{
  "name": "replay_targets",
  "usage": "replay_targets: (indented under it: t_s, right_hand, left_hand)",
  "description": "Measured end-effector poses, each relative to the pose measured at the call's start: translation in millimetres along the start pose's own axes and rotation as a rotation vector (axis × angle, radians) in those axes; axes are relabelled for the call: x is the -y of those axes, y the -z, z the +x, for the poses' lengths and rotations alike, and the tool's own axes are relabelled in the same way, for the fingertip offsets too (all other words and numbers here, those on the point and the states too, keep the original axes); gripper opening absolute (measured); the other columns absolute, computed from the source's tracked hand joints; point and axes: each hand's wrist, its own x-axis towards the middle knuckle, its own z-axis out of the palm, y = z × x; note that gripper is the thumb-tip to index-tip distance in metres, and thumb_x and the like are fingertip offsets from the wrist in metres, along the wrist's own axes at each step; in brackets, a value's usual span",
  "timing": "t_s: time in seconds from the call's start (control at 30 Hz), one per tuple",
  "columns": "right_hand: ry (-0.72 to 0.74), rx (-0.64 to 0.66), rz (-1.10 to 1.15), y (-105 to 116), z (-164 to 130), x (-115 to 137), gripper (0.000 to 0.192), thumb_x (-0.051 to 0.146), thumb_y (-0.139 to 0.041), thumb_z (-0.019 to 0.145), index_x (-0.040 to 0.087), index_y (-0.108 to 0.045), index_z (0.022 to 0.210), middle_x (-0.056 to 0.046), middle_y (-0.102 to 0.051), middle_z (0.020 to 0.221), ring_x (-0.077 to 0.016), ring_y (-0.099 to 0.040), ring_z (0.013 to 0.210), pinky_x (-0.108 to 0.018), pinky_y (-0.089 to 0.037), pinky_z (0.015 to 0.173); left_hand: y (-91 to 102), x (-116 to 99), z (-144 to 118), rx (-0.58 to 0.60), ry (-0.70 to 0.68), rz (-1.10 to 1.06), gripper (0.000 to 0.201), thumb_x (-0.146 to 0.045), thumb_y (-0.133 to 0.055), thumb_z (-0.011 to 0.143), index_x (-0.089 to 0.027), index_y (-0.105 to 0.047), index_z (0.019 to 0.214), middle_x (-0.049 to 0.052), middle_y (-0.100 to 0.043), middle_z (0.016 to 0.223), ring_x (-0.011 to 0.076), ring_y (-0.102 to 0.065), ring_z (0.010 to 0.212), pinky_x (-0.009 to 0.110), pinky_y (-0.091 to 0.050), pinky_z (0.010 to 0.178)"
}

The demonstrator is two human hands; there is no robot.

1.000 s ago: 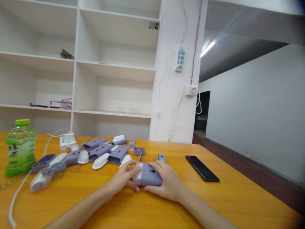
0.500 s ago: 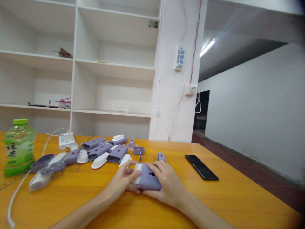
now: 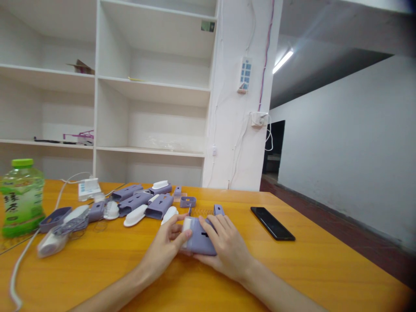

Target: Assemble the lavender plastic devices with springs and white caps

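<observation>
Both my hands hold a flat purple plastic casing (image 3: 199, 242) low over the table in front of me. It has a dark slot-like cutout on its upper face. At its left end a white piece (image 3: 187, 224) with a clear part shows. My left hand (image 3: 170, 238) pinches that end, its thumb on the upper side. My right hand (image 3: 227, 245) is wrapped over the right part of the casing, which hides that end. Just beyond my hands are a coil spring (image 3: 202, 212), a small purple cap (image 3: 219, 209) and a purple ring-shaped frame (image 3: 188, 202).
Several purple casings (image 3: 159, 206) and white oval pieces (image 3: 135, 216) lie to the left. A wire-wrapped white item (image 3: 52, 245) lies near a green bottle (image 3: 22, 199). A white power strip (image 3: 89, 189) and cable (image 3: 24, 255) are there too. The black phone (image 3: 272, 223) lies right.
The view has shifted slightly. My left fingertip, which showed under the casing's near edge, is now out of sight. Both hands keep hold of the casing at nearly the same spot.
</observation>
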Motion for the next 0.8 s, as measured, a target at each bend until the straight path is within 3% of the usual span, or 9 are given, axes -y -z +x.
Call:
replay_targets:
  t_s: [0.23,0.3,0.43,0.57,0.7,0.8]
  right_hand:
    - [-0.09,-0.032,0.144,-5.9,11.9,18.1,0.078,0.067,-0.069,0.078,0.019,-0.051,0.137,-0.014,-0.061,0.121,-0.0352,-0.055,0.109,-0.056,-0.045,0.098]
    - [-0.104,-0.015,0.214,-6.4,16.5,20.5,0.077,0.064,-0.073,0.076,0.02,-0.051,0.136,-0.013,-0.061,0.122,-0.0329,-0.055,0.109,-0.052,-0.046,0.098]
    - [0.007,0.088,0.376,-4.4,17.7,7.2,0.059,0.056,-0.071,0.083,0.024,-0.055,0.131,-0.008,-0.061,0.124,-0.0264,-0.056,0.111,-0.042,-0.047,0.1]
    - [-0.091,-0.04,0.41,-9.5,13.9,-22.6,0.03,0.04,-0.049,0.101,0.024,-0.06,0.124,-0.008,-0.062,0.124,-0.0226,-0.055,0.118,-0.04,-0.043,0.106]
    - [-0.239,-0.07,0.277,-24.2,11.9,-56.2,0.033,0.03,-0.042,0.101,0.022,-0.061,0.127,-0.011,-0.057,0.136,-0.0245,-0.05,0.128,-0.047,-0.038,0.113]
    - [-0.267,-0.01,0.251,-34.8,7.9,-74.8,0.035,0.029,-0.043,0.1,0.021,-0.062,0.129,-0.012,-0.05,0.147,-0.0252,-0.044,0.136,-0.049,-0.035,0.115]
  left_hand:
    - [-2.8,-7.7,5.3,-0.079,-0.105,0.369,0.05,-0.051,-0.066,0.085,-0.021,-0.054,0.124,0.008,-0.064,0.123,0.0289,-0.059,0.114,0.04,-0.047,0.099]
    - [1.4,-8.0,10.1,-0.096,-0.112,0.487,0.047,-0.052,-0.064,0.086,-0.021,-0.057,0.12,0.008,-0.065,0.12,0.0294,-0.059,0.113,0.041,-0.046,0.1]
    - [11.1,-8.8,12.4,-0.061,-0.291,0.85,0.032,-0.046,-0.054,0.094,-0.021,-0.063,0.113,0.01,-0.063,0.115,0.0302,-0.056,0.113,0.045,-0.042,0.102]
    - [9.8,-14.5,4.0,0.079,-0.412,0.98,0.036,-0.047,-0.053,0.096,-0.026,-0.061,0.123,0.01,-0.059,0.124,0.0293,-0.052,0.118,0.044,-0.039,0.105]
    - [6.2,-16.8,1.5,0.304,-0.386,1.044,0.066,-0.059,-0.07,0.08,-0.031,-0.052,0.137,0.01,-0.053,0.137,0.0339,-0.049,0.123,0.049,-0.034,0.108]
    - [9.7,-19.6,6.3,0.338,-0.334,1.052,0.058,-0.05,-0.072,0.079,-0.027,-0.054,0.13,0.009,-0.055,0.13,0.0313,-0.052,0.117,0.044,-0.039,0.103]
